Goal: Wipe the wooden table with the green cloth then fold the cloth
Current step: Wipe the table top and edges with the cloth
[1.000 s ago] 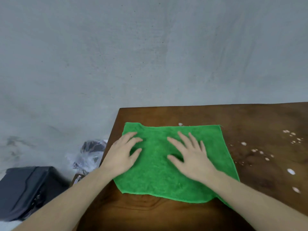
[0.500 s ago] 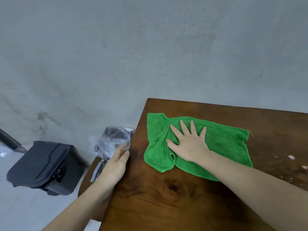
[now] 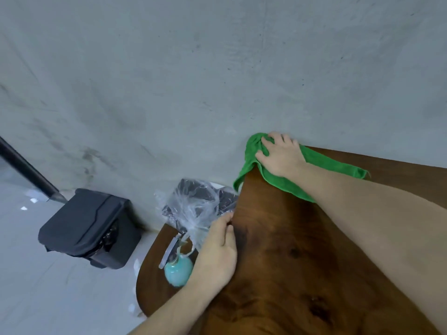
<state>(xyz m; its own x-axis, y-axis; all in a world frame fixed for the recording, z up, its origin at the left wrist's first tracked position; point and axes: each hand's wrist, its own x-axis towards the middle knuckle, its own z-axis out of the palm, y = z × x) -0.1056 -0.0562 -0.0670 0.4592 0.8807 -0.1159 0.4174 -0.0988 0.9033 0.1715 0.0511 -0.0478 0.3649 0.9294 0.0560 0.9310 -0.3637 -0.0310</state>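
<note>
i am pressing my right hand [image 3: 280, 157] flat, fingers spread, on the soft green cloth [image 3: 285, 182] at the far left corner of the dark brown wooden table [image 3: 302, 262] — part of it is hanging over the edge. my left hand [image 3: 215, 252] is resting flat on the table's side, holding nothing. i am thinking it is best to keep pushing down evenly and pull the cloth back — so it is not slipping off.
</note>
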